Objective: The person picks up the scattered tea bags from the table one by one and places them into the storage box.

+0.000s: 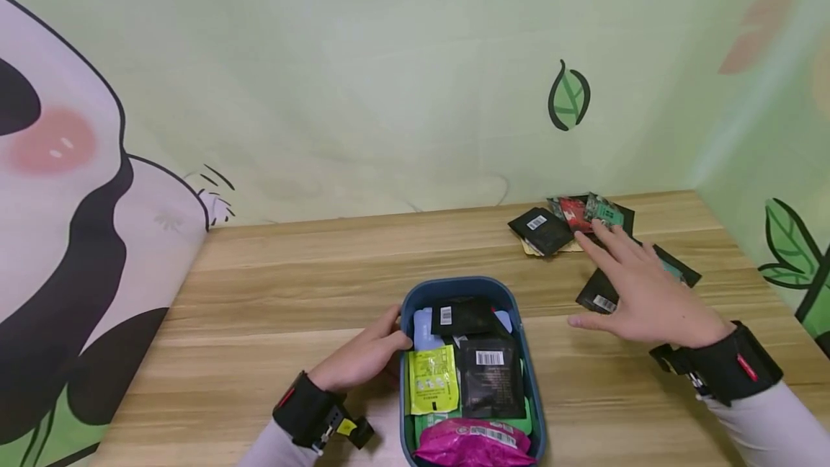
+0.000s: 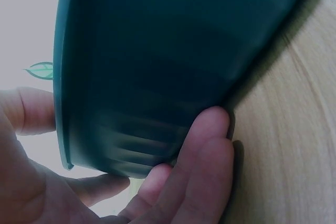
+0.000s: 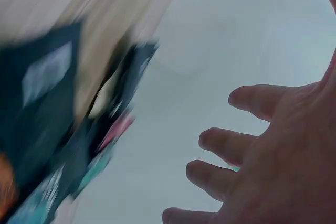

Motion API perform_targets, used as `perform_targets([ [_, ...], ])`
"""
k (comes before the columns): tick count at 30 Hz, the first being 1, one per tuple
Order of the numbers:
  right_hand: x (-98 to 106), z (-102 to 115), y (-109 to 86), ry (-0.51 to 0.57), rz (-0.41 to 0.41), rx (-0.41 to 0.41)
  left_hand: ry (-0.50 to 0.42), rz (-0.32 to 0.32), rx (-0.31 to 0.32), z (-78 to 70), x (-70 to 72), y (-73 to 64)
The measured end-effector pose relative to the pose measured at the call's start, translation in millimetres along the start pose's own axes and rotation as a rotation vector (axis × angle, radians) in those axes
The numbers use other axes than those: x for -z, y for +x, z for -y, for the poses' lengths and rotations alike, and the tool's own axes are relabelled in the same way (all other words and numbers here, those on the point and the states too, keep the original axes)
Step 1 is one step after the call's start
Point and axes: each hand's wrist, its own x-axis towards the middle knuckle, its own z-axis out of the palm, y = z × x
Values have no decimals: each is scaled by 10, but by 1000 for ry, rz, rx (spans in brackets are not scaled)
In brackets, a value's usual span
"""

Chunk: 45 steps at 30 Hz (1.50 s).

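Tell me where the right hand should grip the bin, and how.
Probably best at the right rim, coming from the right: thumb over the edge, fingers against the outer wall. The bin's right side is free, the left hand holds the opposite side, and packets crowd the inside, leaving little room for fingers.

Hands (left): gripping | dark teal bin | wood-grain tabletop

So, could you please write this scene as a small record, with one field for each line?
Left hand: holds the blue bin by its side
Right hand: fingers spread, near the loose packets, holding nothing
Contents include: yellow packet, black packets, magenta packet at the near end
Surface: wood-grain table
Backdrop: pale green, with leaf drawings
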Motion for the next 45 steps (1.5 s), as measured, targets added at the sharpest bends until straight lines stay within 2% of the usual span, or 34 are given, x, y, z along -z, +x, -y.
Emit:
perform_targets([
  [8, -109, -671, -6, -35, 93, -220, -6, -1, 1, -4, -4, -2],
  [13, -180, -988, -62, -57, 134, -286, -1, -4, 1, -11, -6, -8],
  [17, -197, -1121, -100, -66, 157, -300, -1, -5, -2, -13, -5, -8],
  [31, -165, -1210, -148, 1, 142, -295, -8, 2, 3, -2, -1, 1],
  [45, -128, -1142, -109, -24, 98, -313, -2, -1, 8, -8, 1, 0],
])
